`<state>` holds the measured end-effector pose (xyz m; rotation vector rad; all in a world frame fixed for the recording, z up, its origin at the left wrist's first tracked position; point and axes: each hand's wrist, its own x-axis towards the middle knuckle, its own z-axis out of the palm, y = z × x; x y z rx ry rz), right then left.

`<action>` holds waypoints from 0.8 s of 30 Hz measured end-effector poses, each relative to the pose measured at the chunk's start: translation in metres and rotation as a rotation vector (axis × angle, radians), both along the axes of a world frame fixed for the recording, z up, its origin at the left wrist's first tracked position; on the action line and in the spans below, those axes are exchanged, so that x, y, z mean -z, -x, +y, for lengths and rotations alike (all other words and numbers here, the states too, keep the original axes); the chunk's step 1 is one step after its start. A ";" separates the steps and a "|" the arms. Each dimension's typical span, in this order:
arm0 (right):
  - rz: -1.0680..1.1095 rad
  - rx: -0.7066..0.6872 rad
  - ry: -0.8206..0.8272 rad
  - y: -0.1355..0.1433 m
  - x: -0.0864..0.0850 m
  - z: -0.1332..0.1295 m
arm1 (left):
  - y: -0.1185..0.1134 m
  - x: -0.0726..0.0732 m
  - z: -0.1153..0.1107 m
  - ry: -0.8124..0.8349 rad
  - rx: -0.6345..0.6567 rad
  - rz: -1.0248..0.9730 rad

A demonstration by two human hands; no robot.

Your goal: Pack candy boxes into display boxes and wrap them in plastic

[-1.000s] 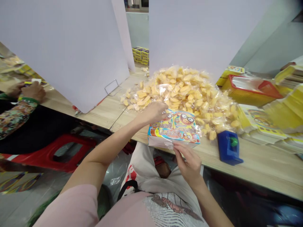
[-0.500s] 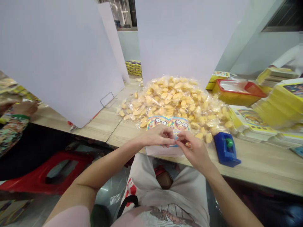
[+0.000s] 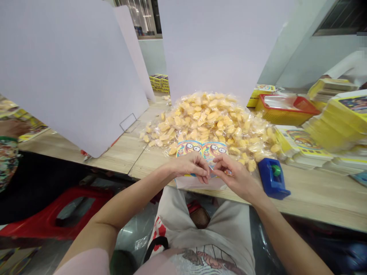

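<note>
Two colourful printed cards (image 3: 189, 147) with cartoon faces in glasses lie side by side at the table's front edge, on a pale sheet (image 3: 183, 182). Over the left card is my left hand (image 3: 196, 167), its fingers curled and pressed together. My right hand (image 3: 229, 172) faces it over the right card, thumb and index finger pinched. Whatever is between the fingertips of either hand is too small to make out. Just behind the cards rises a large heap of yellow pieces in clear plastic bags (image 3: 206, 114).
A blue tape dispenser (image 3: 272, 179) stands right of my right hand. Farther right are stacked yellow printed cards (image 3: 306, 141) and a red-and-yellow basket (image 3: 289, 110). White panels (image 3: 71, 76) stand upright behind. Other people's arms show at far left and far right.
My hands stay over the cards, with the left fingers turned slightly downward. The other person's hand at the left has moved left. The whole view has shifted a little.
</note>
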<state>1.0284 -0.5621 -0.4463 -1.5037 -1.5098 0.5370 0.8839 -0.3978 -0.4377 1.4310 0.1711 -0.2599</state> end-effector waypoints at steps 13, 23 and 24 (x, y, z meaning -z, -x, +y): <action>0.083 0.000 -0.032 0.005 0.000 -0.001 | 0.001 0.003 -0.005 0.059 -0.064 -0.020; -0.016 0.215 -0.235 0.023 0.010 -0.011 | 0.002 0.001 -0.007 0.054 -0.127 -0.001; -0.024 0.228 -0.240 0.027 0.011 -0.013 | 0.002 0.000 -0.009 0.045 -0.147 -0.003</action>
